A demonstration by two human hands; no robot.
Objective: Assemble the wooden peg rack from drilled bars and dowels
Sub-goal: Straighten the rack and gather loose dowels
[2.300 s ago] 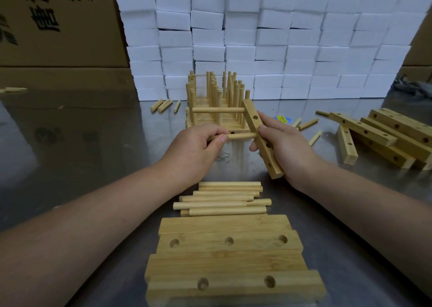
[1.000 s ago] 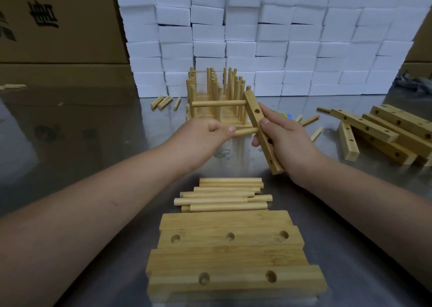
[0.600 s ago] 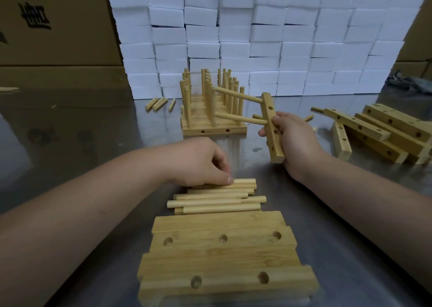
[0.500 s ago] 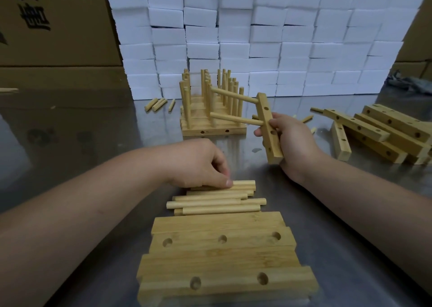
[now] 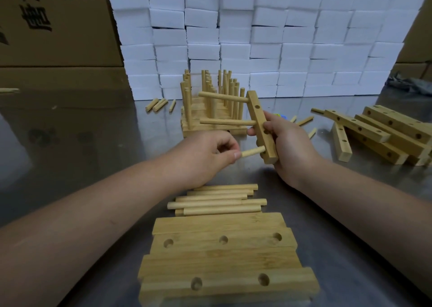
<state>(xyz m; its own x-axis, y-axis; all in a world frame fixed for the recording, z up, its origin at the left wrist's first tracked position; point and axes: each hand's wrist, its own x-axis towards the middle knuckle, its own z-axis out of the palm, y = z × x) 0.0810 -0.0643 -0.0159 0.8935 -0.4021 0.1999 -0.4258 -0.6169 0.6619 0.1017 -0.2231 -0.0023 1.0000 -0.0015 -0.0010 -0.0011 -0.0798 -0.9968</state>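
Right hand (image 5: 287,147) gripping drilled bar (image 5: 260,124) near-upright above table (image 5: 70,154), likely so dowels are entering sideways; left hand (image 5: 205,157) pinching third dowel (image 5: 252,152) between thumb and fingers, tip meeting bar's lower end; seated dowels (image 5: 222,97) filling two upper holes; spare dowels (image 5: 217,201) lying near; cardboard box (image 5: 58,26) contents hidden

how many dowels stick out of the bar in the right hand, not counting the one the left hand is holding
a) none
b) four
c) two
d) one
c: the upper dowel and the middle dowel both stick out leftward from the drilled bar that the right hand grips, while the left hand pinches the third dowel, its tip at the bar's lower end.
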